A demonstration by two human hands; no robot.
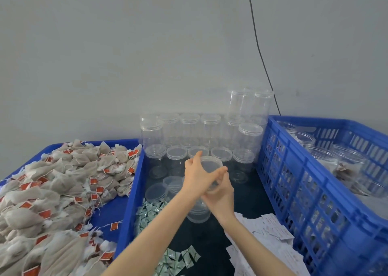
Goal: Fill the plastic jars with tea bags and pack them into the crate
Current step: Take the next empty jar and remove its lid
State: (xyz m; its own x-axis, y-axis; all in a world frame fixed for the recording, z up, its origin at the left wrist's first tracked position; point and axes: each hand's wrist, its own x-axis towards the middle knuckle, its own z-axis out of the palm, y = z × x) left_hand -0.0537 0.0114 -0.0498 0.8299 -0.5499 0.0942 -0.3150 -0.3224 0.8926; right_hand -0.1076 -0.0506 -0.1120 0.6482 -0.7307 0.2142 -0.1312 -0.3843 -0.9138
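I hold a clear plastic jar [199, 213] tilted over the dark table. My left hand [196, 176] grips its lid [210, 164] from the left, thumb and fingers curled around the rim. My right hand [220, 195] wraps the jar's body just below. The jar's inside is mostly hidden by my hands. A big heap of tea bags [52, 191] with red tags fills the blue tray [130, 191] on the left. The blue slatted crate [304, 181] stands on the right, with several jars [346, 166] holding tea bags inside it.
Several empty lidded jars [199, 133] are stacked in rows against the grey wall. A loose lid [156, 191] and an open jar lie left of my hands. Small green-white sachets [147, 215] and white paper cards [268, 233] cover the near table. A black cable [260, 51] hangs down the wall.
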